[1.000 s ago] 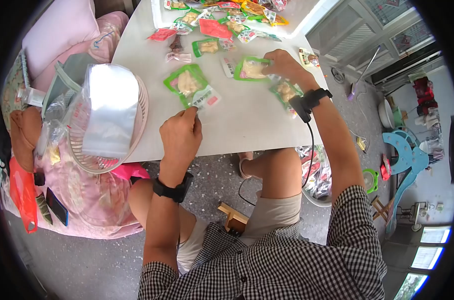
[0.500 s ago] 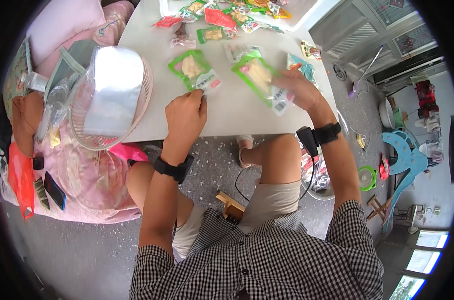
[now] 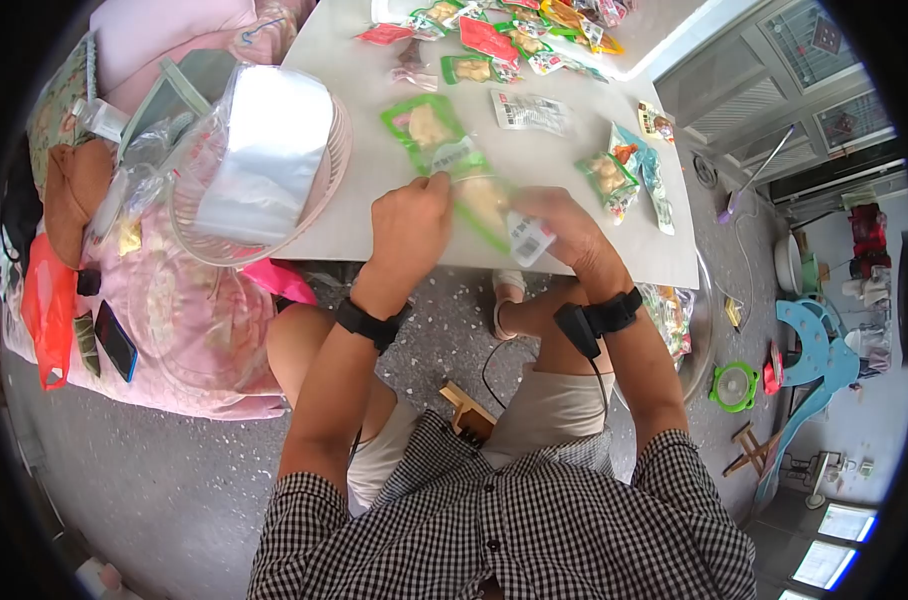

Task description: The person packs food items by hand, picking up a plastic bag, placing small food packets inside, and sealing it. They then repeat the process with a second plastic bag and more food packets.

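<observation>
Between thumb and fingers, my left hand (image 3: 412,225) pinches the near end of a green-edged snack packet (image 3: 426,126) with pale pieces inside. My right hand (image 3: 562,222), a little smeared by motion, grips the white labelled end of a second green-edged snack packet (image 3: 484,200). This one slants over the table's front part, and its upper end overlaps the first packet's white end in this view. Beyond them a white printed packet (image 3: 530,112) lies flat on the table. Right of my right hand lie another green packet (image 3: 608,176) and a blue-and-white packet (image 3: 657,185).
Several colourful packets (image 3: 489,40) are heaped at the table's far side. A pink basket (image 3: 342,150) holding clear plastic bags (image 3: 269,150) overlaps the table's left edge. Below the right edge, a metal basin (image 3: 702,330) contains more packets. A small brown card (image 3: 656,122) lies near that edge.
My right hand has brought its packet left and nearer to me, up against the left one. The green packet it covered now shows. The whole view has shifted slightly.
</observation>
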A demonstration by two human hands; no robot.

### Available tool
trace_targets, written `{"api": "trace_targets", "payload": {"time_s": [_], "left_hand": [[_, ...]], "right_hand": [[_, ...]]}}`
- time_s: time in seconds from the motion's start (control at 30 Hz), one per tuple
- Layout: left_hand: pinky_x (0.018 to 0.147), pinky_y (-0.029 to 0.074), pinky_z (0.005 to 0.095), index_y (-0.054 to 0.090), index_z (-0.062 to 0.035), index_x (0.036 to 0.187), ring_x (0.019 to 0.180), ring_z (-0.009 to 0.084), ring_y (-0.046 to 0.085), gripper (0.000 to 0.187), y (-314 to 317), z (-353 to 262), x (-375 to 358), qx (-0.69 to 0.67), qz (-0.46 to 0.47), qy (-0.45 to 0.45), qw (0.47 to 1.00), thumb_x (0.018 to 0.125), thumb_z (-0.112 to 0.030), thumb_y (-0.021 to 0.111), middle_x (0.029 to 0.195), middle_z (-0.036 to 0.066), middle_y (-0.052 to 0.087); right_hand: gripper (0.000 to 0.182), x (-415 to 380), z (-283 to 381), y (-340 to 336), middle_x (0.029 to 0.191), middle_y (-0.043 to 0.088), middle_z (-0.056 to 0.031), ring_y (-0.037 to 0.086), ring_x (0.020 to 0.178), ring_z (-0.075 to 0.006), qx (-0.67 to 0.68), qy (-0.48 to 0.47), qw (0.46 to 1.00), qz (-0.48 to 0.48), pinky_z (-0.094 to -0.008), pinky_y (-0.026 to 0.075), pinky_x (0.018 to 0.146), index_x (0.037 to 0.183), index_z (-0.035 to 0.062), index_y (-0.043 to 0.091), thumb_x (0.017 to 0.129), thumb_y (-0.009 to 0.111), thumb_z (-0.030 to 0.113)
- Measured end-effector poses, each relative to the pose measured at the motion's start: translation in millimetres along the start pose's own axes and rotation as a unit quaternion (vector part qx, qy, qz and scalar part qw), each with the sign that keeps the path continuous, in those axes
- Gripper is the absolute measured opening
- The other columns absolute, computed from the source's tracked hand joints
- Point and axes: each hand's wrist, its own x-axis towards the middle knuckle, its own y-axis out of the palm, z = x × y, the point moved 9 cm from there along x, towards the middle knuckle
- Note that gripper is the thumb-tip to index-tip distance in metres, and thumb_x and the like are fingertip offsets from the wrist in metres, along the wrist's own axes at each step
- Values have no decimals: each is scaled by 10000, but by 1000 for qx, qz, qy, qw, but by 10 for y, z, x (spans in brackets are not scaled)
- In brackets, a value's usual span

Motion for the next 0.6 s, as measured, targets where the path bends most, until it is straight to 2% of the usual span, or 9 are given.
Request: {"api": "trace_targets", "payload": {"time_s": [0.1,0.3,0.33,0.43,0.53,0.6], "left_hand": [[544,468,415,614,-39,969,611,329,604,178,-5,-2,-1,12,-1,1,1000,798,-85,594,733,140,622],[542,471,416,605,-32,1009,609,333,604,235,100,-71,-21,14,22,6,1000,779,-78,604,742,141,623],[541,471,417,603,-32,1014,608,334,604,243,114,-75,-21,15,27,7,999,775,-77,606,742,141,622],[541,470,418,601,-34,1016,605,335,602,252,65,-67,-11,10,18,10,1000,768,-72,610,741,141,618],[541,470,418,601,-33,1013,605,335,602,248,29,-35,-10,12,10,7,1000,768,-72,609,740,142,617],[541,470,417,602,-36,1015,608,335,603,252,43,-29,-20,11,15,6,1000,765,-70,609,743,142,619]], "right_hand": [[205,81,98,78,798,661,-57,614,640,-109,14,-56,998,-14,-232,489,582,967,-47,648,851,622,119],[253,332,0,113,944,643,-98,609,799,-162,38,-114,990,-68,-304,497,709,1030,-51,603,865,599,140],[288,396,-104,127,1010,625,-112,595,851,-185,123,-84,987,-66,-321,485,735,1063,-56,573,862,597,149],[301,215,-101,284,995,627,-110,596,845,-174,151,-109,982,15,-310,481,717,1078,-57,569,870,592,159],[273,-20,-274,224,964,629,-118,601,792,-170,119,-48,990,-61,-291,482,651,1070,-58,572,875,584,132],[241,-25,-318,192,946,629,-123,600,745,-167,68,-24,996,-52,-276,475,602,1058,-54,580,876,576,105]]}}
